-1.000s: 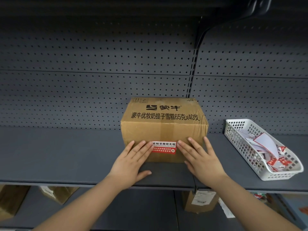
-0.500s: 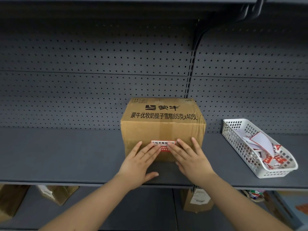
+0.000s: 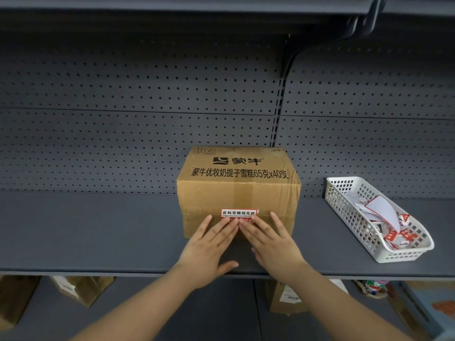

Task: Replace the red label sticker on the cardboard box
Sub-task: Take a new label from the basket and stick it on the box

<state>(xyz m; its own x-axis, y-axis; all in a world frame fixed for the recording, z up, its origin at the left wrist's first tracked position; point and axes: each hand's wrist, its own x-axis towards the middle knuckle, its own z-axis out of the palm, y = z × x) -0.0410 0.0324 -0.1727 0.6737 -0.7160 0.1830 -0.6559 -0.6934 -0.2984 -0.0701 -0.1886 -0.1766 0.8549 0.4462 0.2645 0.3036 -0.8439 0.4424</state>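
Observation:
A brown cardboard box [image 3: 238, 193] with black printed characters stands on the grey shelf [image 3: 98, 230], against the pegboard back. A red and white label sticker [image 3: 238, 213] is stuck low on the box's front face. My left hand [image 3: 209, 247] and my right hand [image 3: 273, 242] lie flat with fingers spread against that face. Their fingertips meet over the sticker's lower red half and hide it. Neither hand holds anything.
A white plastic basket [image 3: 344, 207] with several red and white stickers and backing papers sits on the shelf to the right. Cardboard boxes [image 3: 81, 289] stand on the lower shelf. A shelf bracket [image 3: 320, 45] hangs above the box.
Both hands slid inward along the box front from either side of the sticker until their fingertips meet over its lower half.

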